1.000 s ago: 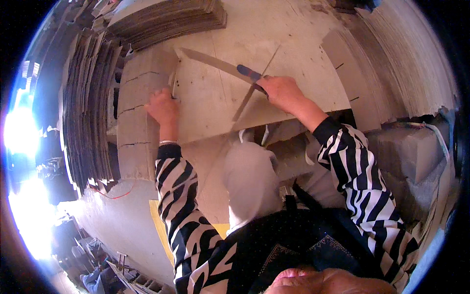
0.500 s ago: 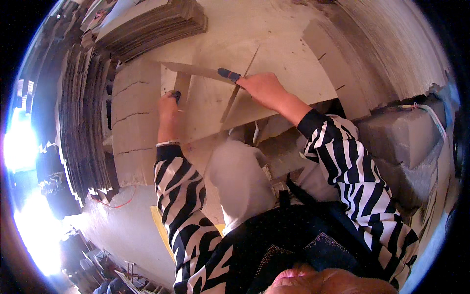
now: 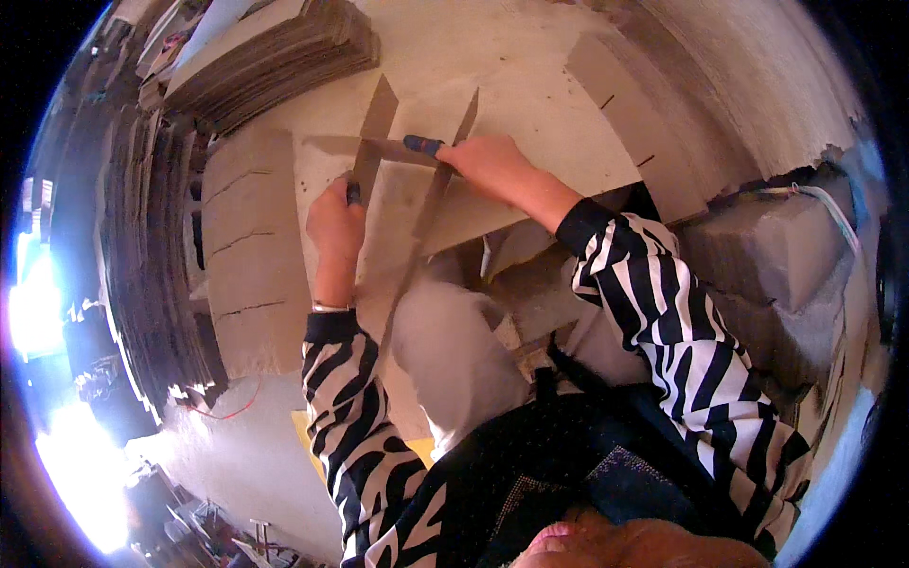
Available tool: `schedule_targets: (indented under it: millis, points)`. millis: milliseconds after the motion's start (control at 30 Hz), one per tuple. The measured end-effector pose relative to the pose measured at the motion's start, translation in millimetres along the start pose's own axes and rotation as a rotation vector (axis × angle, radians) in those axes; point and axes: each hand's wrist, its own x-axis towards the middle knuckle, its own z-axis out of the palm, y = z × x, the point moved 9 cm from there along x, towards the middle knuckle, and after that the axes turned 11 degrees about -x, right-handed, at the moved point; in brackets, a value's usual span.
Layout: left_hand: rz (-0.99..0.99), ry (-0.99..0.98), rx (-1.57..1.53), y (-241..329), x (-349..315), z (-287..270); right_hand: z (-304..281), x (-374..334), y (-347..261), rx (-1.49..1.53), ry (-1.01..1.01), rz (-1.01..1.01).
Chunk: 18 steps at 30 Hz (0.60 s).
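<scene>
My left hand [image 3: 336, 222] is closed on a narrow cardboard strip [image 3: 379, 115], which stands on edge and slants away from me. It meets a cardboard cross strip [image 3: 407, 154] running sideways; I cannot tell whether their slots are fully engaged. My right hand [image 3: 497, 175] pinches the cross strip near where a second slanting cardboard strip [image 3: 462, 121] crosses it. Dark covers wrap a digit of each hand. The lower end of the second strip reaches toward my knee. Parts of the strips are hidden behind my fingers.
A pale board [image 3: 530, 85] lies under the work. Slotted cardboard sheets [image 3: 251, 246] lie to its left, a cardboard stack [image 3: 275, 66] at the far left, and more slotted cardboard [image 3: 620, 114] at the right. A tall cardboard pile [image 3: 142, 246] stands further left.
My left hand has moved a little right, and its strip now stands up across the cross strip. My right hand has shifted slightly left with the joined strips.
</scene>
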Motion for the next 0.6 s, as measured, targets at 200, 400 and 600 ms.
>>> schedule_targets:
  millis: [200,400,600]
  points:
    - [-0.101,-0.28,-0.083,-3.9,-55.0,14.3,29.5,-5.0,62.4,0.176,-0.147,0.235]
    - [-0.257,-0.197,-0.341,-63.8,-139.6,-43.4,-40.5,-77.1,152.7,0.024,-0.021,0.594]
    - [-0.304,0.273,-1.186,-60.5,-219.6,-35.6,-21.1,-260.1,234.6,-0.516,0.136,0.781]
